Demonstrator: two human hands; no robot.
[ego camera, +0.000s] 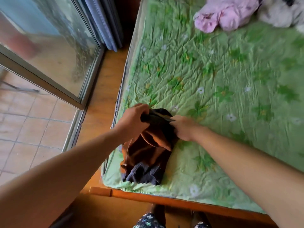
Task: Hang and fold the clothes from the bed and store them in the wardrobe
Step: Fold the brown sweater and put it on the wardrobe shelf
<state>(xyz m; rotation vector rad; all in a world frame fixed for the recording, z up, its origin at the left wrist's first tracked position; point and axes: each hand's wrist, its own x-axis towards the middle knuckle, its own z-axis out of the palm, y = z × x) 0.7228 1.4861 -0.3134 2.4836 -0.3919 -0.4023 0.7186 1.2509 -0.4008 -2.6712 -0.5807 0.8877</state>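
A dark navy and rust-brown garment (148, 155) lies bunched on the near left corner of the bed (213, 76), which has a green floral sheet. My left hand (133, 122) grips the garment's dark upper edge from the left. My right hand (184, 127) pinches the same edge from the right. A pink garment (225, 15) lies crumpled at the far side of the bed, beside a white and black garment (283, 12) at the top right corner. The frame is motion-blurred.
A glass sliding door (54, 51) with a metal frame stands to the left, with a tiled balcony floor (24, 129) beyond it. A blue-grey curtain (105, 22) hangs at the door's end. Wooden floor (105, 89) runs between door and bed. The bed's wooden frame (164, 199) edges the near side.
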